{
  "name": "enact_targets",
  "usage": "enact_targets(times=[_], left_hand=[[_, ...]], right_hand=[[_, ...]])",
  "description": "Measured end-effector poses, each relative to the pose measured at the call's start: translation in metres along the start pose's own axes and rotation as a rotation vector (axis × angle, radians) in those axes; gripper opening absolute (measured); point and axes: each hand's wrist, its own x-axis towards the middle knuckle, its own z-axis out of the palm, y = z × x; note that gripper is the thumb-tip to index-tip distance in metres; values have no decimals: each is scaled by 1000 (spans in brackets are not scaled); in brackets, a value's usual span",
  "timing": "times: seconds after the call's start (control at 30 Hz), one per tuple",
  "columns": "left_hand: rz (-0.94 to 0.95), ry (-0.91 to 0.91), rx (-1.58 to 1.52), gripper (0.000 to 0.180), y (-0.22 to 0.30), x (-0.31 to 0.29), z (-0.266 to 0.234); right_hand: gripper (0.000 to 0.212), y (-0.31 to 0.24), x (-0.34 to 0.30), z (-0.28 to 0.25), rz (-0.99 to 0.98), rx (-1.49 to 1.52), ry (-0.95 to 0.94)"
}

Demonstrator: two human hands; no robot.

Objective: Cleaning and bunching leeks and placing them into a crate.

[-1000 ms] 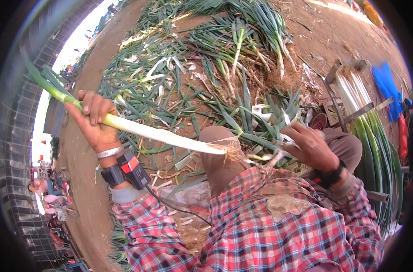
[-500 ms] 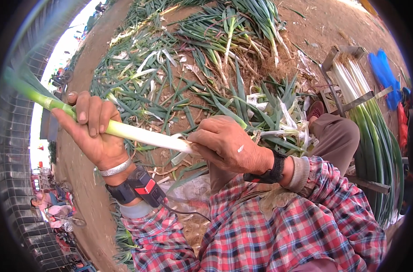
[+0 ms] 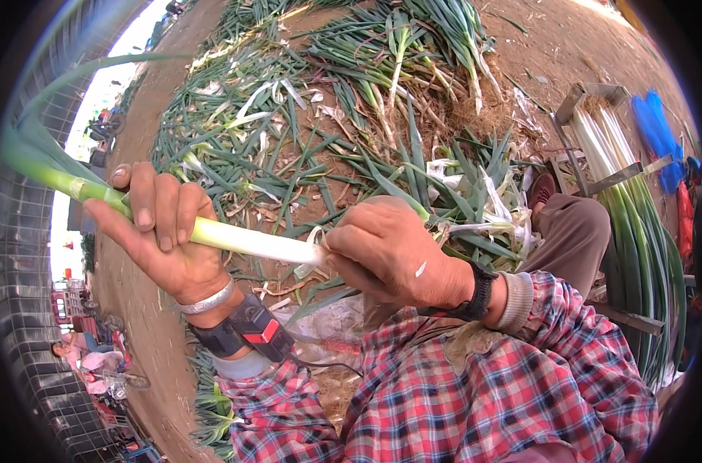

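Over brown ground (image 3: 154, 309) slants a smooth white-and-green leek (image 3: 258, 243), leaves (image 3: 50, 154) far left. Left hand (image 3: 162, 239) wraps it; right hand (image 3: 397, 255) clasps its near-right white end (image 3: 303, 252).

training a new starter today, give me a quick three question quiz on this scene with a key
1. True or false: the left hand is empty.
2. Which one is at the white end of the held stalk: a) left hand, b) right hand?
3. Fill the gap: the bundle of stalks at the right has its ____ ends toward the picture's top.

Key: 1. False; 2. b; 3. white.
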Motion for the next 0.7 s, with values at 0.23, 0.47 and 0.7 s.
enact_targets(times=[0.23, 0.47, 0.7], left_hand=[[7, -19, -17, 33, -1, -4, 3], [-51, -148, -77, 33, 9, -6, 3], [51, -19, -136, 32, 35, -20, -23]], right_hand=[[23, -3, -1, 2, -69, -151, -37], [13, 15, -6, 5, 647, 609, -151], [10, 40, -28, -4, 807, 1612, 123]])
